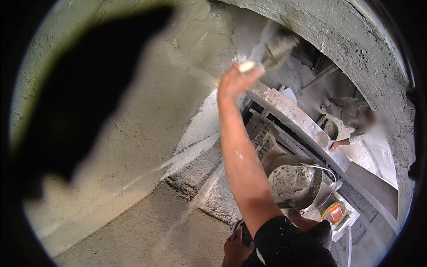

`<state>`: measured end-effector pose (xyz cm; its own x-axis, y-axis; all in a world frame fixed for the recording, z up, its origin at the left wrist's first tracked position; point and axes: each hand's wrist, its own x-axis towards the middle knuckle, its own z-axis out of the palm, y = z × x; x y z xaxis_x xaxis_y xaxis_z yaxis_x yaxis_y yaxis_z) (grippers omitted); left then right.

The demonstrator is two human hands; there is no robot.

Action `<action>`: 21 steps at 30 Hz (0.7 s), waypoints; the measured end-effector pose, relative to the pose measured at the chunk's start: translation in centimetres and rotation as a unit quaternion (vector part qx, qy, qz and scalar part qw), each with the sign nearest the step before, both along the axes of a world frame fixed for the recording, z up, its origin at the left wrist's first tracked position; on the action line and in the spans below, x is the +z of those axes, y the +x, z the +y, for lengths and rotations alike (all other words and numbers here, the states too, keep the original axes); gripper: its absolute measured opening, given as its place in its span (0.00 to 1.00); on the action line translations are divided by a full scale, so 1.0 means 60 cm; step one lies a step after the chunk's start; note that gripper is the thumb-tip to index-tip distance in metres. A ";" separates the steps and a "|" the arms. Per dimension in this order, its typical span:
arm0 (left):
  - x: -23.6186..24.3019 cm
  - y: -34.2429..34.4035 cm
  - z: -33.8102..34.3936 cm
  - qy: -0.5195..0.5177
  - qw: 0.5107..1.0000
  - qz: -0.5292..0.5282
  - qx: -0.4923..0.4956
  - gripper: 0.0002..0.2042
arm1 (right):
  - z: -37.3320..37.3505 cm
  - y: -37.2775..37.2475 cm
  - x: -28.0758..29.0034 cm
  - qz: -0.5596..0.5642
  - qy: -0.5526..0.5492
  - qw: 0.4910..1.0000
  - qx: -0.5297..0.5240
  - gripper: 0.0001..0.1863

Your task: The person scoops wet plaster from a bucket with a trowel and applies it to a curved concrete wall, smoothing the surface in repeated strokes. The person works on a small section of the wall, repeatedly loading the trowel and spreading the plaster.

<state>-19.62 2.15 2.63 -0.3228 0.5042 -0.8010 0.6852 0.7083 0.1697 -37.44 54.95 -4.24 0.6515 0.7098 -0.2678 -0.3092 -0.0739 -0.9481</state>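
Trowel (pixel 276 50) sits at the top centre of the view, blurred, its blade loaded with grey mortar and held up against the curved plastered wall (pixel 147 111). Right hand (pixel 235 80) is clamped round the pale handle just below and left of the blade; the bare forearm runs down from it to a black sleeve at the lower edge.

Open room: the wall fills the whole left half and curves away overhead, with a wet grey surface free of obstructions. To the right, a mortar-crusted plank (pixel 298 120) runs diagonally, with slatted scaffold boards below it. A bucket (pixel 294 184) heaped with mortar stands just right of the forearm, near an orange-rimmed object (pixel 336 213) that is too small to identify.

Hidden or unclear: a dark, unfocused shape covers the upper left. Left hand (pixel 236 249) is cut off at the lower edge, resting against dark clothing; whether its fingers grip anything cannot be determined. Another person (pixel 351 118) in pale clothing stands well below, beyond the plank, one hand on its edge.
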 end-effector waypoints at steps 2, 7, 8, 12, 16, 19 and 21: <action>0.002 -0.005 0.002 0.006 1.000 -0.014 0.021 0.45 | 0.058 -0.066 0.021 0.278 0.049 0.956 0.079 0.24; 0.009 0.003 0.015 0.005 1.000 0.001 0.027 0.45 | 0.038 -0.083 0.024 0.293 0.062 0.934 0.194 0.21; 0.008 0.001 0.021 0.017 1.000 0.006 0.022 0.45 | 0.021 -0.060 0.014 0.286 0.087 0.938 0.175 0.20; 0.014 0.010 0.038 0.034 0.999 0.000 0.042 0.43 | -0.044 0.023 -0.033 0.235 -0.035 0.940 0.246 0.15; 0.027 0.023 0.044 0.090 0.991 -0.022 0.101 0.40 | -0.049 0.047 -0.046 0.237 -0.160 0.884 0.370 0.18; 0.026 0.024 0.049 0.127 0.989 -0.010 0.076 0.40 | -0.020 0.029 -0.035 0.230 -0.127 0.854 0.449 0.20; 0.025 0.021 0.052 0.127 0.989 -0.015 0.073 0.40 | 0.008 0.011 -0.027 0.305 -0.100 0.833 0.452 0.23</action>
<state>-18.33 5.25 4.13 -0.3848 0.6398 -0.6652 0.5703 0.7315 0.3737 -36.77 55.43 -5.85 -0.4242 0.7378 -0.5251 -0.4605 -0.6750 -0.5765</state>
